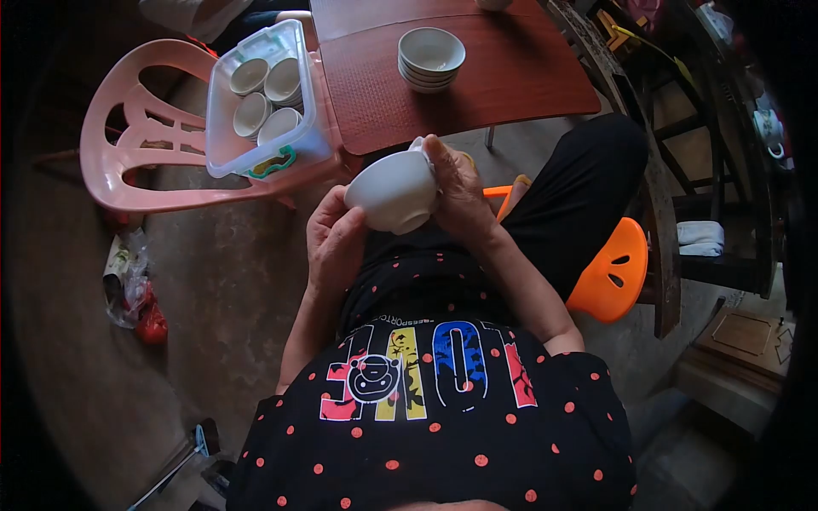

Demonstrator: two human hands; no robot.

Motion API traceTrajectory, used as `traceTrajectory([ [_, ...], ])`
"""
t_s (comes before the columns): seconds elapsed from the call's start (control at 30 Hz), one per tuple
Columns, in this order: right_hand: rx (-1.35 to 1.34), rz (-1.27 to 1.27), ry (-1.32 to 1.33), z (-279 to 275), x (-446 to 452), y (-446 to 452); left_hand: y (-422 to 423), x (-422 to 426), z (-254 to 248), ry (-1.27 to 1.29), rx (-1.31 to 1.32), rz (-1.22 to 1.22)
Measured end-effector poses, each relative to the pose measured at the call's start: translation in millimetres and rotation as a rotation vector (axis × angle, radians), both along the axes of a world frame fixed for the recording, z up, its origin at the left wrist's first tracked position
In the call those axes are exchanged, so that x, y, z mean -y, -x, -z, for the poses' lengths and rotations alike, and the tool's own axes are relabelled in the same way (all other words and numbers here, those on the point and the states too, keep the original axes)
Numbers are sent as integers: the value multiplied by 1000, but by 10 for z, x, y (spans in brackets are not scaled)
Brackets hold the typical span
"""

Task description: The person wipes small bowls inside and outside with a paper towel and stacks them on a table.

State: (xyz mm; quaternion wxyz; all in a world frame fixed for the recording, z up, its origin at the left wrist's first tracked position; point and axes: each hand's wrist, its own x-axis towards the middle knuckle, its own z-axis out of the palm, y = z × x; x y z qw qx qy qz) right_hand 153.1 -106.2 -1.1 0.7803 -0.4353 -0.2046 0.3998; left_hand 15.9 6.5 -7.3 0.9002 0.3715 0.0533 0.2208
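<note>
A white bowl (392, 192) is held tilted above my lap, its outside and foot facing me. My left hand (332, 238) grips its left side, thumb on the outer wall. On the bowl's right, my right hand (460, 192) is closed around the rim, with a bit of something white showing by the thumb, perhaps a cloth. Beyond the hands, a stack of several white bowls (431, 55) stands on the red-brown table (520, 85). To the left, a clear plastic bin (220, 128) holds several stacks of small white cups or bowls.
The bin rests on a pink plastic chair (145, 183). An orange stool (618, 272) is at the right, beside a dark wooden frame (660, 213). Plastic bags (141, 294) lie on the floor at the left. Part of another person (200, 17) shows at the top left.
</note>
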Motion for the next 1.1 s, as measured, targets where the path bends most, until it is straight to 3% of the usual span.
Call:
traceTrajectory([
  [0.03,-2,2,0,-14,6,-58,0,5,-35,-114,-53,6],
  [0.1,346,-62,61,-105,24,-157,-1,-4,-84,-225,-103,6],
  [0.17,915,-118,347,-436,41,-114,33,-53,-106,-540,-151,62],
  [0.2,1184,-62,254,-372,-25,-67,50,-40,-103,-539,-156,59],
  [0.3,1297,-33,168,-347,-52,-47,93,-24,-54,-476,-192,59],
  [0.33,982,-159,299,-339,20,-61,92,-29,-28,-384,-131,30],
  [0.37,983,-162,302,-246,36,-27,87,-23,-11,-289,-69,-1],
  [0.43,326,-44,161,-61,47,79,56,-19,-65,-175,-27,7],
  [0.47,481,181,121,-41,59,273,47,-25,-54,-165,-42,1],
  [0.53,345,122,116,103,7,263,30,-24,-20,-155,-55,0],
  [0.6,201,64,112,123,-17,221,38,-4,33,-363,-201,0],
  [0.7,1350,190,48,-114,-60,143,5,109,-28,-535,-333,-34],
  [0.77,1579,187,160,-167,-92,304,57,88,77,-539,-276,-36],
  [0.87,1421,147,70,-71,-81,103,86,54,-8,-525,-307,-18],
  [0.9,1257,165,63,-3,-87,77,100,2,23,-484,-275,-3],
  [0.97,438,-87,98,87,16,119,78,-25,62,-383,-232,-33],
  [1.0,438,-33,78,120,-8,113,56,-15,44,-386,-230,-35],
  [1.07,465,-40,101,147,35,46,34,6,12,-85,-180,-41],
  [1.1,490,-47,126,89,41,29,36,2,9,-83,-182,-37],
])
